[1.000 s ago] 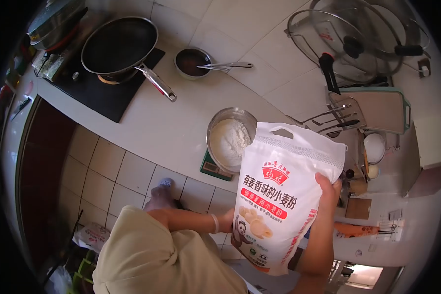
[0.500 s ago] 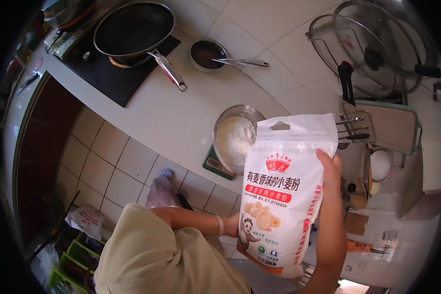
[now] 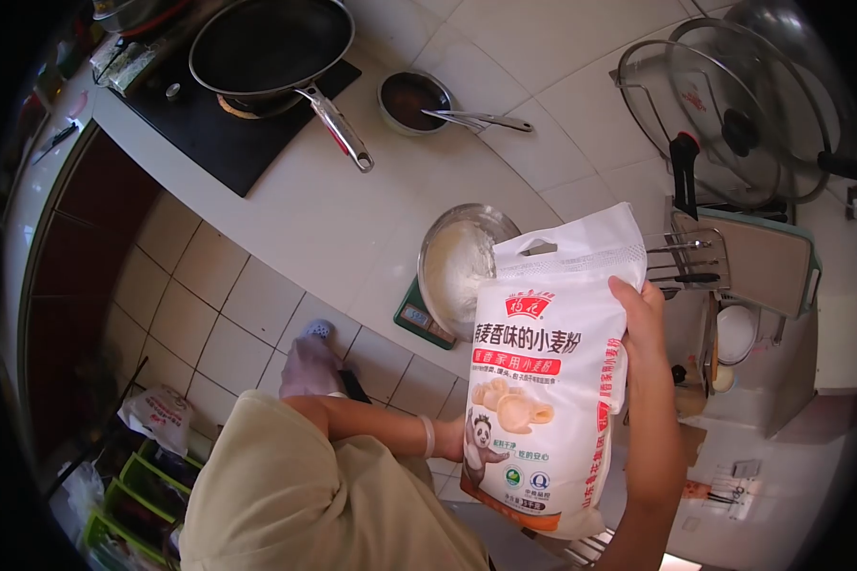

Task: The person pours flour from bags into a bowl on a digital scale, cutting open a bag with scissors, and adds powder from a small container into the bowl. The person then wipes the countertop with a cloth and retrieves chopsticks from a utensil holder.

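A large white flour bag [image 3: 543, 381] with red and black print is held nearly upright between my two hands. My left hand [image 3: 450, 439] is at the bag's lower left side, its fingers mostly hidden behind the bag. Near the top right edge, my right hand [image 3: 643, 319] grips the bag, thumb on the front. Just behind the bag's upper left is a metal bowl [image 3: 495, 218] with white flour [image 3: 459, 269] inside. The bowl rests on a green scale [image 3: 419, 319] at the counter's edge.
A black frying pan [image 3: 271, 48] sits on the black cooktop [image 3: 209, 143]. Beside it is a small bowl [image 3: 412, 102] of dark liquid with a utensil. Pot lids [image 3: 738, 124] and a cutting board [image 3: 767, 262] stand at the right. Green crates [image 3: 133, 504] are at lower left.
The bag has become more upright, and its top has shifted left and up. My right hand has moved up with it. The counter items have shifted slightly in view.
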`<state>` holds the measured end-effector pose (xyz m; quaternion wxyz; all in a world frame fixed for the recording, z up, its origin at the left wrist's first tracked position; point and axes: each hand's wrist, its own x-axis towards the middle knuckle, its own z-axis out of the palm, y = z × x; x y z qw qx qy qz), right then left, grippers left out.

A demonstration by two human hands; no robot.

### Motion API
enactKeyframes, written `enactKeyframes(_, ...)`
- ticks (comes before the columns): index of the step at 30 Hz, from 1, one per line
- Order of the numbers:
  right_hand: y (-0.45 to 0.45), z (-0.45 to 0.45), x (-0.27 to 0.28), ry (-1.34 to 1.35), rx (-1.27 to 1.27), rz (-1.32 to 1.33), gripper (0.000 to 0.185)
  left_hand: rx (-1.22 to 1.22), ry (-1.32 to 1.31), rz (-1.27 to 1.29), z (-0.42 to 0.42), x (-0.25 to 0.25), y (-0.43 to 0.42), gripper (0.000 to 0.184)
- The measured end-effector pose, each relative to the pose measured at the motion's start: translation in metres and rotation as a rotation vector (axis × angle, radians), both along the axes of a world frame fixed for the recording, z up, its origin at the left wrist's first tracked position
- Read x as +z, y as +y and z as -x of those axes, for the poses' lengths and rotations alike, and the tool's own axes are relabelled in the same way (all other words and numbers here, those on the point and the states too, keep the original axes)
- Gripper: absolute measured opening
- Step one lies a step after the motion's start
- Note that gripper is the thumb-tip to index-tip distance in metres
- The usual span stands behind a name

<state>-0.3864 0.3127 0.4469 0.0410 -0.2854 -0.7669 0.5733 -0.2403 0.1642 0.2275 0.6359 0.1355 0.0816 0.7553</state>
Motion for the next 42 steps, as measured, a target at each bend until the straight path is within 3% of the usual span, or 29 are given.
enactKeyframes(1,-0.002,0.002,0.0,0.01,-0.01,0.0,0.024,0.052,0.097,-0.013,-0.001,-0.005,0.003,0.057)
enactKeyframes(4,-0.008,0.005,0.009,0.02,-0.015,0.003,0.024,-0.064,-0.286,-0.064,0.002,-0.004,0.004,0.045)
enactKeyframes(7,-0.005,0.007,0.007,0.022,0.009,-0.013,0.024,-0.099,-0.439,-0.067,0.016,0.01,-0.006,0.034)
enactKeyframes(9,-0.002,0.007,0.012,0.026,0.032,-0.027,0.024,-0.3,-0.704,0.06,0.022,0.016,-0.008,0.033)
enactKeyframes(10,-0.004,0.009,0.016,0.026,0.023,-0.028,0.024,-0.3,-0.7,0.057,0.02,0.014,-0.006,0.033)
enactKeyframes(11,-0.004,0.011,0.016,0.023,0.015,-0.027,0.024,-0.178,-0.499,0.004,0.016,0.012,-0.004,0.034)
enactKeyframes(14,0.003,0.009,0.006,0.054,0.009,-0.077,0.024,-0.038,-0.283,-0.061,0.011,0.01,0.001,0.035)
enactKeyframes(22,-0.008,0.011,0.017,0.036,0.018,-0.019,0.025,-0.237,-0.451,0.007,0.018,0.017,-0.004,0.037)
enactKeyframes(39,0.001,0.001,0.014,0.037,0.0,-0.031,0.026,-0.292,-0.581,0.161,0.038,0.039,-0.014,0.044)
enactKeyframes(42,0.003,0.002,0.012,0.037,0.02,-0.037,0.026,-0.279,-0.62,-0.015,0.033,0.022,-0.006,0.042)
